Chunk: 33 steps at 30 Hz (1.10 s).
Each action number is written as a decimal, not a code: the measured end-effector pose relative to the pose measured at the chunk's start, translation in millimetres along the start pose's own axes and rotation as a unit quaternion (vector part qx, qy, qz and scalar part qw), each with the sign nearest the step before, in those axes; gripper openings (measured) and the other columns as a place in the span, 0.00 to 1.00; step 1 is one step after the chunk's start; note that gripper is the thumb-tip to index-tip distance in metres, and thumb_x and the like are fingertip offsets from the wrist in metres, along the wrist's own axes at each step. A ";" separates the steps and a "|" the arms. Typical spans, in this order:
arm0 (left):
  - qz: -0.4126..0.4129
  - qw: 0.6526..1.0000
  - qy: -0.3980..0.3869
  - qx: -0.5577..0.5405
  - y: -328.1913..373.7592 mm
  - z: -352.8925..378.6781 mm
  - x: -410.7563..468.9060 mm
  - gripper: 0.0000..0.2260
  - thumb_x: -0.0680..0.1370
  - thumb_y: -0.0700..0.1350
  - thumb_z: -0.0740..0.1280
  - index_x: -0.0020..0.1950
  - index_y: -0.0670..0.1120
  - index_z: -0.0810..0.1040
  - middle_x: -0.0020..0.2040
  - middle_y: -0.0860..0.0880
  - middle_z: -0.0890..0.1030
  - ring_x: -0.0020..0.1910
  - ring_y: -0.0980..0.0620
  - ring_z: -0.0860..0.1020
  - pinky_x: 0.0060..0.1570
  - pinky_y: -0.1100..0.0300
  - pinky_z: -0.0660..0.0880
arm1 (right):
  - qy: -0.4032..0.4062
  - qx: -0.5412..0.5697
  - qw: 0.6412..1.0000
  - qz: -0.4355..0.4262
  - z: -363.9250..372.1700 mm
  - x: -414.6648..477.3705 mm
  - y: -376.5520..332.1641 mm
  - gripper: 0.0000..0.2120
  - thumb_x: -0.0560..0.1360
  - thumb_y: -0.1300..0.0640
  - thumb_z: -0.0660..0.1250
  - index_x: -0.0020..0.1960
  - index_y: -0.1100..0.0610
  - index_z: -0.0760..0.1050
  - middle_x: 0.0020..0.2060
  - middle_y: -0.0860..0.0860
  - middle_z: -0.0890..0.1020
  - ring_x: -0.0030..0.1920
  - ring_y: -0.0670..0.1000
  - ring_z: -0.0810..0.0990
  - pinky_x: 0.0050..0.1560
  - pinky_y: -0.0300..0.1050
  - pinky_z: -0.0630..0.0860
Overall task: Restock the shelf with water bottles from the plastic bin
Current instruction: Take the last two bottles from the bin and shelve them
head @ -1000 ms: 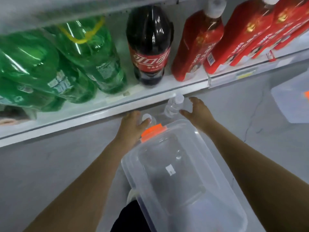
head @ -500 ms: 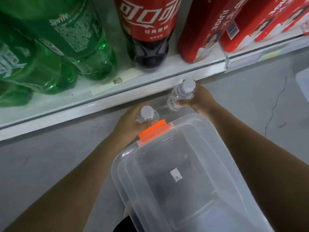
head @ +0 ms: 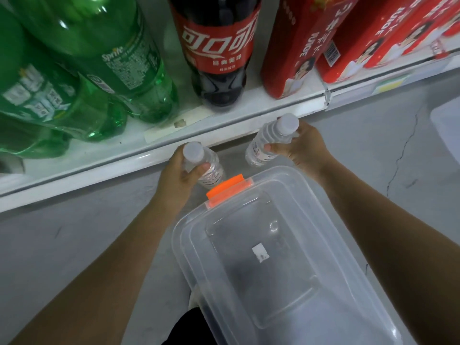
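Observation:
My left hand [head: 180, 170] grips a small clear water bottle [head: 210, 168] with a white cap, held upright just beyond the bin's far end. My right hand [head: 302, 150] grips a second clear water bottle [head: 270, 140], tilted with its cap toward the shelf. Both bottles hang just in front of the white shelf edge [head: 139, 155]. Below my arms sits the clear plastic bin [head: 373, 282] with an orange latch [head: 227, 186]; its see-through lid looks closed.
On the shelf stand green Sprite bottles [head: 119, 58], a dark cola bottle [head: 219, 51] and red juice cartons [head: 298, 41]. A paper tag [head: 179, 123] lies on the shelf front. Grey cracked floor [head: 398, 158] surrounds the bin. Another pale container [head: 448, 130] is at the right edge.
Both hands took hold of the bottles beyond the bin and lifted them toward the shelf edge. The view moved closer to the shelf.

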<state>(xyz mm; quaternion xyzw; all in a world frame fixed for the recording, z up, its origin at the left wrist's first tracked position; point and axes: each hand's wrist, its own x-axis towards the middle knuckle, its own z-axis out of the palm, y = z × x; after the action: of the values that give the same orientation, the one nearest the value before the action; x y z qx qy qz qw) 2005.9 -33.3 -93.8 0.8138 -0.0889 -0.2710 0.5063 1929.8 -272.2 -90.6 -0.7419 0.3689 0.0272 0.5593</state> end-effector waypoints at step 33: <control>0.173 0.970 0.142 -0.096 520.7 -256.2 -402.0 0.06 0.79 0.56 0.60 0.54 0.64 0.66 0.53 0.65 0.74 0.59 0.56 0.72 0.60 0.57 0.67 | -0.038 0.158 0.947 -0.276 -186.1 -452.9 -499.3 0.16 0.66 0.53 0.76 0.51 0.49 0.76 0.47 0.48 0.83 0.49 0.47 0.82 0.53 0.44 0.77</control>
<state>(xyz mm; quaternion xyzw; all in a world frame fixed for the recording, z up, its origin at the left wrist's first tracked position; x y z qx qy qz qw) 1872.9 88.5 588.8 0.7638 -0.1294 -0.0686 0.6286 1820.0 -145.1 588.3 -0.7150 0.1273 -0.1588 0.6689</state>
